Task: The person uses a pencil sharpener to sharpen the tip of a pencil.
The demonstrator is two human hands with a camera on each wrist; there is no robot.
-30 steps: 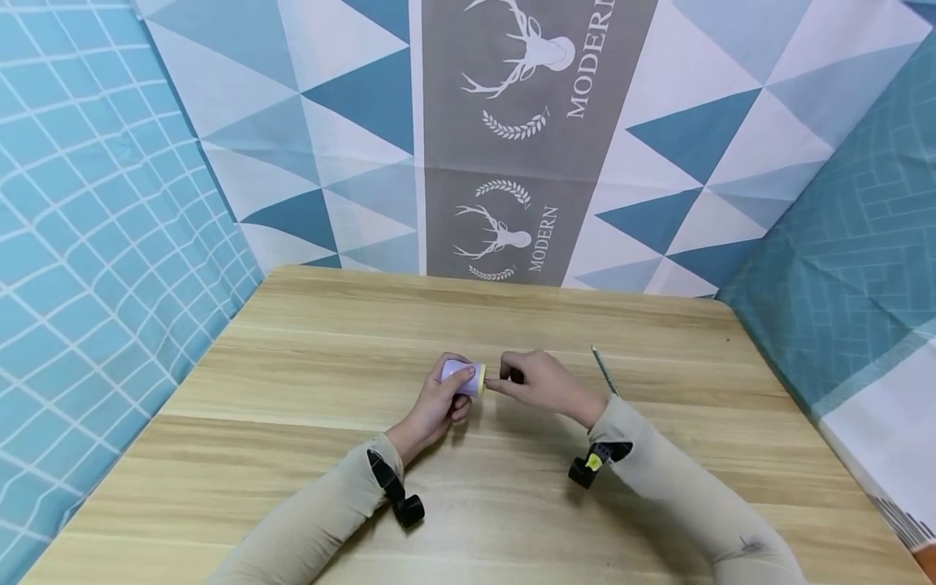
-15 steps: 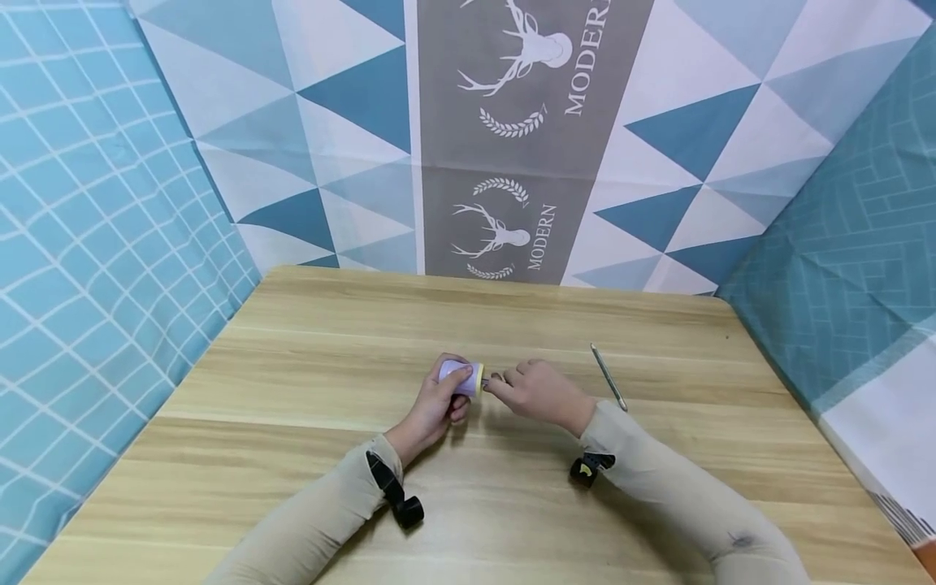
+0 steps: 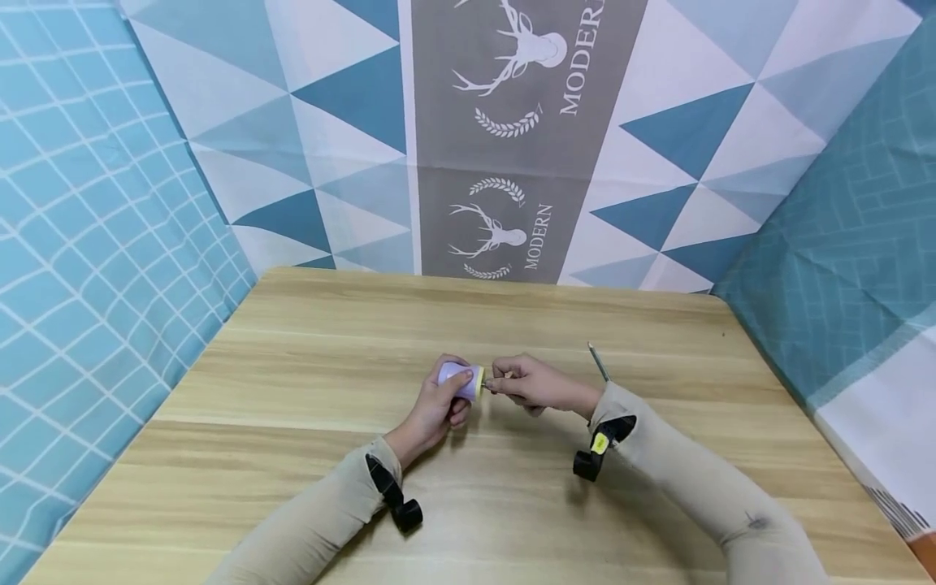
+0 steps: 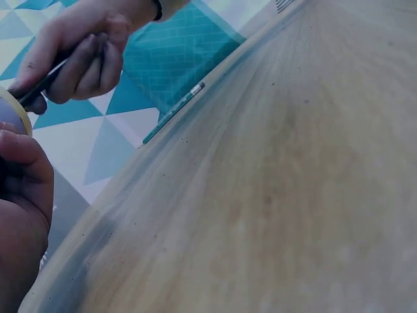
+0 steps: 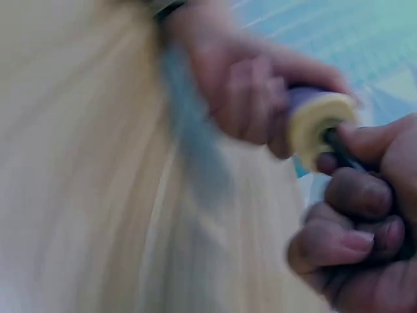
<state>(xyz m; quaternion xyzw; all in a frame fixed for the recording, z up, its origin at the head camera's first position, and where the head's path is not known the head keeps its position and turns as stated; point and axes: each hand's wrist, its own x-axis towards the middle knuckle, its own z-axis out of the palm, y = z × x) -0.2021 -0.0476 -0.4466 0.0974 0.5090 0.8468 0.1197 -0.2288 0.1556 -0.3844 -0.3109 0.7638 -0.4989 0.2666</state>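
Observation:
My left hand (image 3: 431, 413) grips a small lavender pencil sharpener (image 3: 449, 372) with a yellow rim, just above the middle of the table. To its right, my right hand (image 3: 539, 384) pinches a thin dark pencil (image 5: 344, 150) between thumb and curled fingers. One end of that pencil enters the hole in the sharpener's yellow face (image 5: 306, 130), as the right wrist view shows. Most of its length is hidden in the right hand. In the left wrist view only the sharpener's edge (image 4: 26, 117) appears, beside the left thumb.
A green pencil (image 3: 598, 361) lies on the wooden table (image 3: 329, 325) beyond the right forearm, partly covered by the sleeve. Patterned cloth hangs (image 3: 351, 122) behind the table and along both sides. A black wrist camera (image 3: 405, 513) is strapped to each sleeve.
My right hand has turned back and forth at the wrist around the dark pencil, its fingers shifting their hold. The left hand and the sharpener stay nearly still.

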